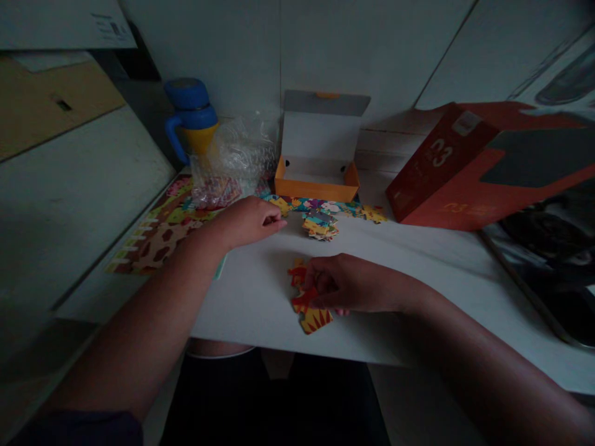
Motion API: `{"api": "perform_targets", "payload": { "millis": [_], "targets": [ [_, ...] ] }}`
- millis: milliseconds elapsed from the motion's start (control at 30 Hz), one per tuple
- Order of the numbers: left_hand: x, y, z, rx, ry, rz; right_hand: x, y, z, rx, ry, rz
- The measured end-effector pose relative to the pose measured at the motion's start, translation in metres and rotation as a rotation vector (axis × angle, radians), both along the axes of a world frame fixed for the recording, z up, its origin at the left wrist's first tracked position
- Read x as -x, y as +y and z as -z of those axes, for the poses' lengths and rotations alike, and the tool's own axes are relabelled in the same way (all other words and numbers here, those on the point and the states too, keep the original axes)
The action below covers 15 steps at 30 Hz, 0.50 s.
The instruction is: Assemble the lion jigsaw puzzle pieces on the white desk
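The right hand (341,283) curls over the joined puzzle (304,302), near the front of the desk (255,297); in this dim light I cannot tell if it pinches. The left hand (255,221) is apart, loosely curled near the stack of pieces (320,227), its grip hidden. The puzzle is probably light, stiff card, weak at joints, best taken by outer edges. Its long axis runs away from the body, far end leaning left.

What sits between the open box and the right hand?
In the head view, a colourful strip by the open box, then a stack of puzzle pieces nearer the right hand.
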State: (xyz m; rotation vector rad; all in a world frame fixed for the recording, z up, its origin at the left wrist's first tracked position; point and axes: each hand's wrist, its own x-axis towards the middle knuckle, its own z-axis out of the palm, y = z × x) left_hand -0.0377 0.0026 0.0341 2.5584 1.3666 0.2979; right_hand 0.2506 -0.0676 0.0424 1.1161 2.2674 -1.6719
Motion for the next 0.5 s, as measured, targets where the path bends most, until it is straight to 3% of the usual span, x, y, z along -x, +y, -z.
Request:
{"api": "perform_targets", "payload": {
  "millis": [200,500],
  "targets": [
    [-0.006,-0.005,0.0,0.099,-0.073,0.08,0.003,-0.001,0.006,0.058,-0.043,0.098],
    [-0.028,-0.015,0.017,0.283,-0.103,0.252,0.012,-0.009,0.011,0.095,-0.077,0.2]
  ]
}}
